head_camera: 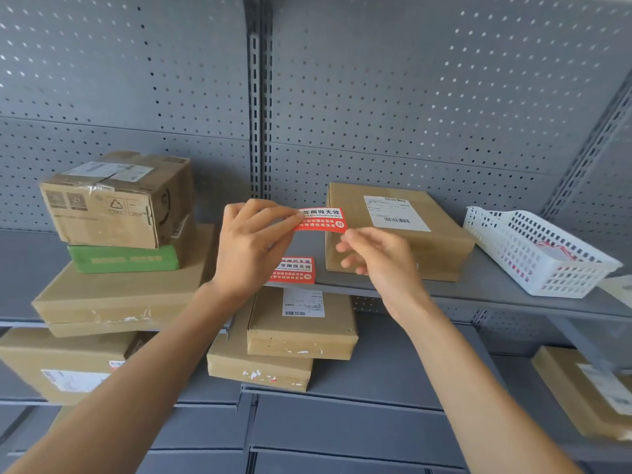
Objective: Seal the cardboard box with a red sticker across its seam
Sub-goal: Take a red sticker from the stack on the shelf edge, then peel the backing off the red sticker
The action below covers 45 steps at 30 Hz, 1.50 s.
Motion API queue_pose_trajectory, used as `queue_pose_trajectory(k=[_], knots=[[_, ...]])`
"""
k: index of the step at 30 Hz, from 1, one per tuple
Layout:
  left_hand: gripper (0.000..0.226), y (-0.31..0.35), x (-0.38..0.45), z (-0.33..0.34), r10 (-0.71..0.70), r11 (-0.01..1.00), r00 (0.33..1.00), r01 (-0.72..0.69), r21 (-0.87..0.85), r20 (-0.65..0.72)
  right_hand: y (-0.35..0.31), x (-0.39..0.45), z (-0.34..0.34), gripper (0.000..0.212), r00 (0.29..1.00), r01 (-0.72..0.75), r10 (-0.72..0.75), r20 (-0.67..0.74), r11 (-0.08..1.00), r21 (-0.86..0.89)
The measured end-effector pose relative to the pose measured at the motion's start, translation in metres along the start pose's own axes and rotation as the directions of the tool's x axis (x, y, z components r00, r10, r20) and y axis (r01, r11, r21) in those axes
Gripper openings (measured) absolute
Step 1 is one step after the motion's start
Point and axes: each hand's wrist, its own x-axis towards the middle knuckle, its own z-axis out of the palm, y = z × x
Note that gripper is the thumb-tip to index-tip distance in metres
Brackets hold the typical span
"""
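Red sticker (319, 219) carried white Chinese print, top line reading "签撕毁无效" with a pinyin line under it ending "SIHUIWUXIAO"; lower lines too small to read. Left hand (251, 246) pinched its left end between thumb and fingers, sticker held level in the air before the shelf (478, 278). Right hand (374, 256) sat just under the sticker's right end, fingers loosely curled and part open, thumb tip at the lower right corner; motion blur, so contact could not be told. A second strip of red stickers (294, 270) with the same wording lay on the shelf edge below the hands. Cardboard box (400, 230) lay flat on the shelf just behind the right hand, white barcode shipping label on top, text unreadable. White plastic basket (537, 251) stood farther right, holding red-printed sheets. At left, stacked cartons (116, 200): the top one taped, printed with a recycling triangle, resting on a green box (123, 260).
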Motion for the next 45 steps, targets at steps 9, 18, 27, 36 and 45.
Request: queue_pose_trajectory(k=[9,18,27,36,45], knots=[[0.062,0.056,0.041,0.022,-0.019,0.986,0.986,0.046,-0.157,0.167,-0.007,-0.003,-0.047,0.017,0.990,0.098,-0.091,-0.106,0.993,0.067],[0.055,0.093,0.073,0.049,-0.071,0.820,0.916,0.279,-0.500,0.395,-0.007,-0.012,-0.083,0.018,0.952,0.301,-0.302,-0.045,0.953,-0.022],[0.041,0.106,0.080,0.057,-0.067,0.747,0.933,0.282,-0.602,0.354,-0.009,-0.014,-0.097,0.018,0.960,0.274,-0.271,-0.065,0.961,0.048],[0.040,0.101,0.078,0.065,-0.083,0.784,0.946,0.255,-0.566,0.312,-0.003,-0.007,-0.097,0.012,0.980,0.199,-0.192,-0.061,0.968,0.154],[0.046,0.099,0.075,0.069,-0.088,0.800,0.941,0.262,-0.539,0.328,-0.001,0.001,-0.090,0.011,0.975,0.205,-0.193,-0.110,0.973,0.107]])
